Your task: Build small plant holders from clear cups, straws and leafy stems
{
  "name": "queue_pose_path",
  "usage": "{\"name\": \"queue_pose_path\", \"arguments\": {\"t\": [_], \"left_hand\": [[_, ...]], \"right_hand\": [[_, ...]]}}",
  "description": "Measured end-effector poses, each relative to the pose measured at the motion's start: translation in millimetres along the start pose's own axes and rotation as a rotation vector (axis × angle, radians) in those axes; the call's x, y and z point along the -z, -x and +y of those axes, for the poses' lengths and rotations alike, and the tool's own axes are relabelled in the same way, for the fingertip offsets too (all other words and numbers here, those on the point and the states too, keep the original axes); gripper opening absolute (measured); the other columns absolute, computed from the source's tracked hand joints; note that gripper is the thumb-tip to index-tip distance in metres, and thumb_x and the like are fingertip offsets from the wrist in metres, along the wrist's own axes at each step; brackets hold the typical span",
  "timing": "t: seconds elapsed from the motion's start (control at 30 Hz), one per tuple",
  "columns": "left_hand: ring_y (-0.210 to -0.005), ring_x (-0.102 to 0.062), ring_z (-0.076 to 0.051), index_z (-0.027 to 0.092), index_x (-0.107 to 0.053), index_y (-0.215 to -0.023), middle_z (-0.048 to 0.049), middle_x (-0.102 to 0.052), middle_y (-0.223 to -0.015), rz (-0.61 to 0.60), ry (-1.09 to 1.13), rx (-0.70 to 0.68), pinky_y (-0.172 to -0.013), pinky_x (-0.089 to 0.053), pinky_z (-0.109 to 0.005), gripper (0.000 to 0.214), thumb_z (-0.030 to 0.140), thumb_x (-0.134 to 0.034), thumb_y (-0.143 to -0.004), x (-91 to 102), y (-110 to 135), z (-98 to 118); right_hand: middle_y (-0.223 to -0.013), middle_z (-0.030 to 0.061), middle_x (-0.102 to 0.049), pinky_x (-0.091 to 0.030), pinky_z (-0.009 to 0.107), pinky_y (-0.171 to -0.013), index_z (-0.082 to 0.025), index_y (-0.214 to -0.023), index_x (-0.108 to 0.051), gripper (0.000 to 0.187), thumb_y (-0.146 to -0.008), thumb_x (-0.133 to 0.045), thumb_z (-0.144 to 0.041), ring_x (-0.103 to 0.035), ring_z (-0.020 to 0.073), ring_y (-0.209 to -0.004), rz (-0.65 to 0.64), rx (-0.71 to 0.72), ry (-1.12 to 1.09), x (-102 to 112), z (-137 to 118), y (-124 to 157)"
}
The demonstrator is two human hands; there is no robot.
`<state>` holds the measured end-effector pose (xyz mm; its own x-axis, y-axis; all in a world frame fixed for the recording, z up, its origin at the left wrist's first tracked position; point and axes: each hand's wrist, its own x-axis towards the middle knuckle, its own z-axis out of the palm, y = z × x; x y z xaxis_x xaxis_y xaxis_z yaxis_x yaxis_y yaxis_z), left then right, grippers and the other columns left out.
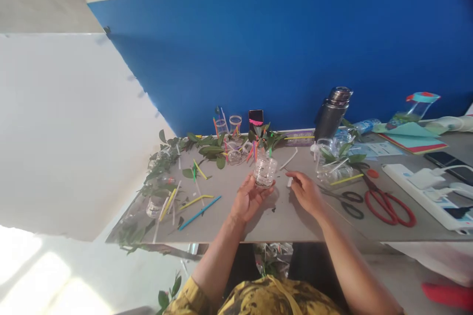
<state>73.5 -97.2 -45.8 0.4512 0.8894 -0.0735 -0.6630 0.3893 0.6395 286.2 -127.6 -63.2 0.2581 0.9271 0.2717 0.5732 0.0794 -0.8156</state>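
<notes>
My left hand is wrapped round the lower part of a clear plastic cup, holding it a little above the table. Colourful straw pieces and green leaves show just behind and above its rim; whether they stand in it I cannot tell. My right hand hovers to the right of the cup, apart from it, with index finger and thumb drawn together. A small white piece shows at those fingertips, too small to name. Behind, between the hands, lies a bent white straw.
Loose straws, such as a blue straw, and leaves litter the left side. Black-handled scissors, red-handled scissors and a power strip lie right. A thermos and phone stand by the blue partition.
</notes>
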Motion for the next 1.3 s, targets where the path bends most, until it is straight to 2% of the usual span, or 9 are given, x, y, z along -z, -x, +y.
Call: {"name": "queue_pose_path", "arguments": {"t": [0.13, 0.23, 0.43, 0.57, 0.8, 0.97, 1.1, 1.17, 1.3], "left_hand": [[-0.105, -0.074, -0.025, 0.023, -0.067, -0.118, -0.0071, -0.075, -0.122, 0.007, -0.024, -0.036, -0.097, -0.055, -0.042, 0.038, 0.034, -0.082, -0.084, -2.5, -1, 2], [-0.105, -0.073, -0.024, 0.023, -0.068, -0.117, -0.0065, -0.074, -0.122, 0.015, -0.023, -0.04, -0.098, -0.055, -0.041, 0.039, 0.034, -0.082, -0.083, -2.4, -3, 6], [-0.104, -0.07, -0.021, 0.025, -0.065, -0.126, -0.007, -0.073, -0.126, 0.011, -0.093, -0.11, -0.098, -0.054, -0.041, 0.049, 0.03, -0.083, -0.081, -8.0, -8, 10], [-0.1, -0.069, -0.021, 0.025, -0.065, -0.125, -0.0069, -0.073, -0.121, 0.019, -0.141, -0.131, -0.093, -0.056, -0.04, 0.053, 0.03, -0.085, -0.077, -11.8, -8, 6], [-0.097, -0.069, -0.02, 0.022, -0.064, -0.122, -0.0084, -0.072, -0.116, 0.009, -0.185, -0.16, -0.088, -0.055, -0.036, 0.051, 0.029, -0.085, -0.076, -12.4, -5, -1], [-0.092, -0.07, -0.02, 0.021, -0.064, -0.119, -0.0076, -0.072, -0.116, 0.037, -0.262, -0.203, -0.078, -0.056, -0.034, 0.051, 0.034, -0.087, -0.075, -9.6, -9, -2], [-0.094, -0.071, -0.021, 0.022, -0.064, -0.121, -0.0072, -0.074, -0.114, 0.018, -0.208, -0.179, -0.083, -0.057, -0.035, 0.05, 0.036, -0.085, -0.078, -6.4, -9, -2], [-0.094, -0.071, -0.02, 0.021, -0.064, -0.121, -0.0071, -0.075, -0.112, 0.016, -0.161, -0.161, -0.086, -0.057, -0.036, 0.049, 0.036, -0.084, -0.079, -4.5, -9, -2], [-0.091, -0.071, -0.019, 0.02, -0.064, -0.116, -0.0057, -0.075, -0.109, 0.031, -0.143, -0.143, -0.086, -0.057, -0.036, 0.049, 0.032, -0.087, -0.075, 1.0, -11, -4]], "right_hand": [[-0.078, 0.0059, -0.07, -0.05, 0.032, -0.064, -0.019, -0.1, -0.076, 0.04, -0.094, -0.053, -0.052, -0.063, 0.0207, -0.066, -0.027, -0.02, -0.149, 3, -5, 1], [-0.092, 0.0089, -0.069, -0.049, 0.03, -0.065, -0.019, -0.09, -0.076, 0.046, -0.093, -0.057, -0.061, -0.061, 0.0187, -0.07, -0.04, 0.034, -0.202, 6, -12, 0], [-0.067, 0.0014, -0.057, -0.037, 0.028, -0.056, -0.019, -0.075, -0.065, 0.059, -0.094, -0.054, -0.074, -0.047, 0.0136, -0.058, -0.409, -0.021, -0.479, 12, -40, 9], [-0.055, -0.0037, -0.046, -0.026, 0.027, -0.053, -0.019, -0.071, -0.059, 0.059, -0.084, -0.066, -0.076, -0.035, 0.0108, -0.053, -0.464, -0.101, -0.614, 10, -57, 19], [-0.053, -0.0053, -0.043, -0.026, 0.027, -0.052, -0.021, -0.064, -0.055, 0.057, -0.07, -0.076, -0.073, -0.034, 0.0104, -0.053, -0.348, -0.186, -0.542, 7, -69, 19], [-0.064, 0.0011, -0.065, -0.034, 0.027, -0.055, -0.019, -0.073, -0.066, 0.044, -0.074, -0.074, -0.062, -0.049, 0.014, -0.058, -0.3, -0.151, -0.5, 4, -68, 17], [-0.073, 0.0052, -0.074, -0.039, 0.028, -0.056, -0.019, -0.082, -0.067, 0.037, -0.076, -0.073, -0.055, -0.058, 0.0169, -0.062, -0.284, -0.149, -0.486, -2, -56, 16], [-0.072, 0.0045, -0.073, -0.04, 0.028, -0.057, -0.02, -0.082, -0.067, 0.03, -0.081, -0.069, -0.05, -0.059, 0.0175, -0.062, -0.185, -0.093, -0.379, -6, -51, 17], [-0.074, 0.0033, -0.07, -0.047, 0.03, -0.068, -0.023, -0.083, -0.067, 0.019, -0.093, -0.06, -0.038, -0.06, 0.0182, -0.066, 0.18, 0.133, -0.016, -11, -44, 18]]}}
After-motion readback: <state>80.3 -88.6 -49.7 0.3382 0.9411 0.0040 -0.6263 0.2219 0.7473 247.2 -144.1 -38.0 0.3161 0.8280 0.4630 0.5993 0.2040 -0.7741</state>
